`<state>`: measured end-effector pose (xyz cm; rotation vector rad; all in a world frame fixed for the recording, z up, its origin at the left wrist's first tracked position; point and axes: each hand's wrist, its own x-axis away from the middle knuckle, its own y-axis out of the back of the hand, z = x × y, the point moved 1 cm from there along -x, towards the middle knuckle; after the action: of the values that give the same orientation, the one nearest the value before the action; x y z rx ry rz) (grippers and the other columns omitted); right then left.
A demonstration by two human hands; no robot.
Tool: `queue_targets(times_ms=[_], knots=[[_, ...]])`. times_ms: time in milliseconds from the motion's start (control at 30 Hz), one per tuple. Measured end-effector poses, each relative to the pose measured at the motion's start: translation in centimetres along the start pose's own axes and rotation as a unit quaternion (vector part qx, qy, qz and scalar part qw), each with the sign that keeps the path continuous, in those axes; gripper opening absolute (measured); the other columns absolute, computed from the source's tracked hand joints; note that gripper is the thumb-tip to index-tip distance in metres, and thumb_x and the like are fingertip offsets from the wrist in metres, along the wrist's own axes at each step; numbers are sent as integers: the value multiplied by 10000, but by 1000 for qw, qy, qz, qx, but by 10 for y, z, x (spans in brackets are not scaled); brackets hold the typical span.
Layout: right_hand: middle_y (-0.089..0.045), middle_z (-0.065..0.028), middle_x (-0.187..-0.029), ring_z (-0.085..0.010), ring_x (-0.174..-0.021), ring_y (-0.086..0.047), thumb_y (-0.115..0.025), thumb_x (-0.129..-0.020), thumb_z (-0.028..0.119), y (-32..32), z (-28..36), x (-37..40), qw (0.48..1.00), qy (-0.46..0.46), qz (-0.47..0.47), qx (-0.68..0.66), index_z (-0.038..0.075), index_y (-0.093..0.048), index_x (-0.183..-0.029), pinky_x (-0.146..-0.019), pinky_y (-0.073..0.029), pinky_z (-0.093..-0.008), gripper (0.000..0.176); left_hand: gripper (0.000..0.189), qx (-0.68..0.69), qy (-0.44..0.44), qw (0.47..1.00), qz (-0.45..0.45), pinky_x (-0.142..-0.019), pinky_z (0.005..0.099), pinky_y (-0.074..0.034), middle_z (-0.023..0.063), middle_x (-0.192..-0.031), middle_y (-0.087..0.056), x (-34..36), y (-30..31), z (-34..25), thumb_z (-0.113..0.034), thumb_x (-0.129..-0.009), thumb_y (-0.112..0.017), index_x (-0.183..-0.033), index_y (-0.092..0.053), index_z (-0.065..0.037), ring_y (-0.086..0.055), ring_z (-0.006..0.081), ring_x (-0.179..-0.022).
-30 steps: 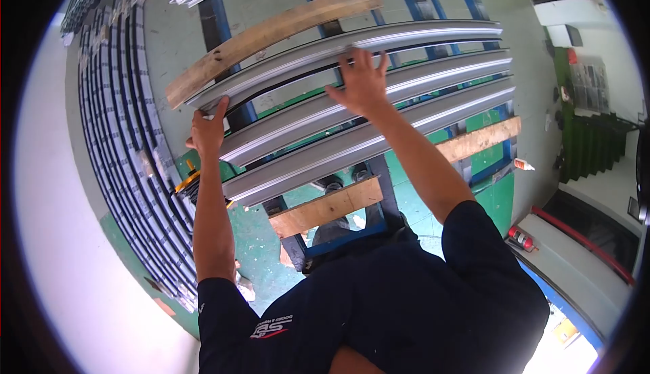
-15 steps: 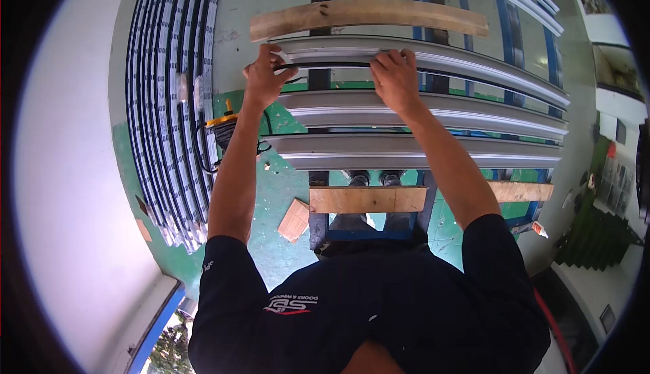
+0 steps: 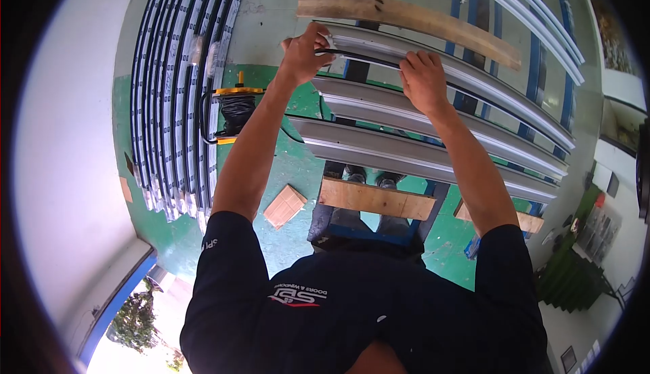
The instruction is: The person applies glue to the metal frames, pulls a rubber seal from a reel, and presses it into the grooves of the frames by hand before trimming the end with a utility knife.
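Three long grey metal profiles lie across blue-framed supports, the far one (image 3: 487, 88) under my hands. Pinched in my left hand (image 3: 305, 54), near the left end of that profile, is a black rubber strip (image 3: 362, 56). The strip runs rightward along the profile to my right hand (image 3: 423, 79), whose fingers are bent together over it and press on the profile; their tips are partly hidden. Nearer to me are the middle profile (image 3: 379, 106) and the near profile (image 3: 372, 149).
A wooden plank (image 3: 406, 22) lies beyond the profiles, another board (image 3: 379, 198) nearer me. A reel of black cord (image 3: 237, 113) stands left of my left forearm. Wrapped profiles (image 3: 179, 96) stretch along the left. A small wood piece (image 3: 284, 207) is on the floor.
The view has turned and shifted, so the profiles now slant down to the right. Both hands appear farther right in view, still at the strip, with similar spacing.
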<state>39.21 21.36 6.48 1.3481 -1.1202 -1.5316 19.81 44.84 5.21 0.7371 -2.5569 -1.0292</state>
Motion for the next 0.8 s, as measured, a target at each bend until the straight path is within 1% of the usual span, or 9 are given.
queue_targets(times_ms=[67, 100, 167, 200, 267, 467, 600, 700, 800], knots=[[-583, -48, -950, -243, -951, -573, -749, -738, 64, -1, 11, -7, 999, 11, -33, -12, 78, -651, -844, -861, -453, -397, 145, 516, 13, -5, 1000, -4, -1057, 443, -257, 28, -1021, -759, 0, -1, 1, -210, -785, -854, -1201, -561, -129, -723, 220, -1020], [-582, -48, -948, -242, -950, -573, -752, -754, 74, -1, 15, -8, 999, 15, -48, -19, 79, -650, -841, -855, -455, -394, 135, 513, 13, -9, 1000, -7, -1055, 445, -255, 29, -1018, -760, -1, -2, 1, -208, -787, -851, -1202, -560, -130, -723, 218, -1017], [-579, -55, -950, -241, -946, -574, -752, -783, 97, -8, 13, -9, 1000, 7, -12, -28, 79, -649, -844, -847, -459, -390, 121, 508, 12, -15, 1000, -10, -1051, 450, -253, 31, -1012, -761, 0, -3, 4, -204, -790, -846, -1202, -558, -132, -724, 216, -1012], [-578, -58, -951, -240, -944, -574, -751, -798, 108, -11, 12, -10, 999, 4, 5, -32, 79, -648, -845, -843, -461, -388, 117, 513, 6, -11, 1000, -7, -1051, 441, -272, 23, -1019, -754, 1, -2, 2, -205, -796, -845, -1214, -557, -133, -721, 210, -1013], [-579, -57, -956, -238, -940, -575, -750, -805, 107, -11, 10, -9, 999, 15, 2, -33, 77, -646, -847, -838, -462, -385, 116, 521, -4, -4, 1000, 0, -1051, 422, -310, 7, -1033, -740, 3, 2, -4, -208, -807, -841, -1237, -554, -137, -714, 196, -1015], [-575, -56, -948, -242, -924, -571, -749, -809, 103, -11, 17, -22, 998, 45, -34, -37, 73, -641, -863, -810, -461, -392, 125, 486, 16, -5, 1000, 1, -1060, 410, -293, -2, -1021, -744, 5, -2, 2, -219, -822, -825, -1231, -570, -150, -711, 188, -1018], [-572, -75, -955, -248, -913, -565, -737, -820, 109, -17, 15, -22, 996, 59, -18, -70, 64, -641, -895, -799, -460, -388, 130, 314, 14, -24, 1000, -14, -1057, 407, -296, 4, -992, -754, 7, -2, -1, -217, -842, -799, -1106, -650, -135, -715, 187, -1002], [-570, -68, -951, -246, -910, -564, -734, -815, 101, -13, 18, -28, 996, 67, -28, -52, 60, -641, -908, -797, -460, -381, 138, 178, 21, -39, 999, -21, -1055, 424, -287, 10, -955, -760, 10, -4, -1, -213, -860, -770, -1007, -705, -135, -719, 186, -986], [-567, -68, -943, -244, -909, -566, -733, -815, 105, -15, 31, -38, 991, 88, -59, -84, 61, -638, -901, -800, -461, -388, 135, 187, 27, -39, 999, -17, -1055, 436, -281, 7, -961, -759, 8, -6, 3, -217, -860, -769, -1023, -712, -146, -718, 187, -984]])
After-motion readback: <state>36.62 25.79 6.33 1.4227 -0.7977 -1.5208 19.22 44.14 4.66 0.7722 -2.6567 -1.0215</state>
